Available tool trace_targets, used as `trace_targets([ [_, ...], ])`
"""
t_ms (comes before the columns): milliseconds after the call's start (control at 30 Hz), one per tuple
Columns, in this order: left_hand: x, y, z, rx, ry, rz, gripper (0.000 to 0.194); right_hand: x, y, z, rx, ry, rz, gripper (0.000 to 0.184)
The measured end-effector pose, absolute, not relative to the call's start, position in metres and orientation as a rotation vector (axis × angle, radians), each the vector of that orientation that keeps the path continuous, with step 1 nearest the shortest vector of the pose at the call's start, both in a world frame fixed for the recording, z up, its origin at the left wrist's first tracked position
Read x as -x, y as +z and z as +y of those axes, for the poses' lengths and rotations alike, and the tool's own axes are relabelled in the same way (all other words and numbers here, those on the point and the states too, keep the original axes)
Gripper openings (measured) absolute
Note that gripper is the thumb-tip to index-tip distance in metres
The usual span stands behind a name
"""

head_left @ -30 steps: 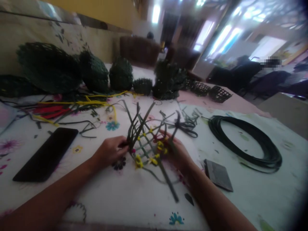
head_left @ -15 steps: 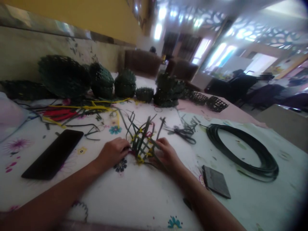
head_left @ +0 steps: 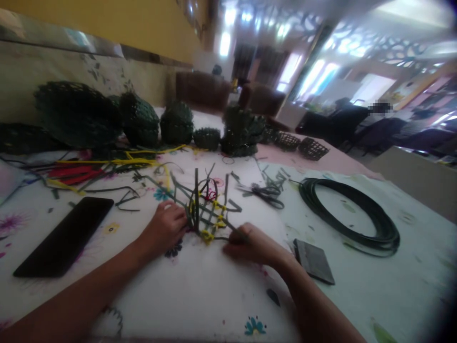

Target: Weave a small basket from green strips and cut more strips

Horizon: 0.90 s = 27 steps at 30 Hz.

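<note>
A small lattice of dark green strips [head_left: 205, 205], tied at its crossings with yellow bits, stands on a flowered tablecloth [head_left: 200, 295] between my hands. My left hand [head_left: 166, 227] is closed on the lattice's left edge. My right hand [head_left: 252, 244] lies low on the cloth and pinches a green strip at the lattice's lower right corner. Loose strip ends stick up and outward from the weave.
A black phone [head_left: 62, 236] lies at left, a dark flat pad [head_left: 314, 261] at right, and a coil of dark green strip [head_left: 352, 216] beyond it. Loose yellow, red and green strips [head_left: 93, 169] and several dark woven baskets [head_left: 139, 121] line the table's back. People sit far right.
The lattice has been turned and lowered toward the cloth. My right hand moved from the lattice's right side down to its lower corner, pulling a strip. The camera shifted slightly.
</note>
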State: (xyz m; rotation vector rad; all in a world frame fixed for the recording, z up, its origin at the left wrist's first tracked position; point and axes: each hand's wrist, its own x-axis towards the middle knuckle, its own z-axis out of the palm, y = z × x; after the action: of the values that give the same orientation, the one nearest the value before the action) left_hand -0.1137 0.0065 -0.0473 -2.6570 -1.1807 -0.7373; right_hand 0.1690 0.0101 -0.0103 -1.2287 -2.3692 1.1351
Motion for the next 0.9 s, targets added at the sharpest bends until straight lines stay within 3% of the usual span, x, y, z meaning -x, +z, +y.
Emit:
trace_targets([
  [67,0.112,-0.048,0.006,2.644,-0.746,-1.164,0.013,-0.169,-0.008,0.006,1.057,1.753,-2.330,0.034],
  [133,0.110,-0.049,0.004,2.622,-0.770,-1.135,0.014,-0.166,-0.010,0.005,0.775,2.226,-2.076,0.056],
  [200,0.107,-0.049,0.003,2.579,-0.765,-1.131,0.014,-0.160,-0.014,0.005,0.568,2.253,-1.860,0.067],
  [367,0.101,-0.053,0.002,2.520,-0.655,-1.201,0.014,-0.135,-0.025,-0.003,0.584,1.170,-2.178,0.033],
  [533,0.100,-0.059,0.003,2.601,-0.665,-1.166,0.014,-0.120,-0.047,-0.009,0.765,0.322,-2.512,0.033],
  [700,0.100,-0.060,0.003,2.631,-0.659,-1.168,0.015,-0.108,-0.054,-0.015,0.925,-0.082,-2.609,0.033],
  [900,0.101,-0.061,0.004,2.708,-0.670,-1.158,0.018,-0.099,-0.053,-0.014,0.959,-0.169,-2.659,0.018],
])
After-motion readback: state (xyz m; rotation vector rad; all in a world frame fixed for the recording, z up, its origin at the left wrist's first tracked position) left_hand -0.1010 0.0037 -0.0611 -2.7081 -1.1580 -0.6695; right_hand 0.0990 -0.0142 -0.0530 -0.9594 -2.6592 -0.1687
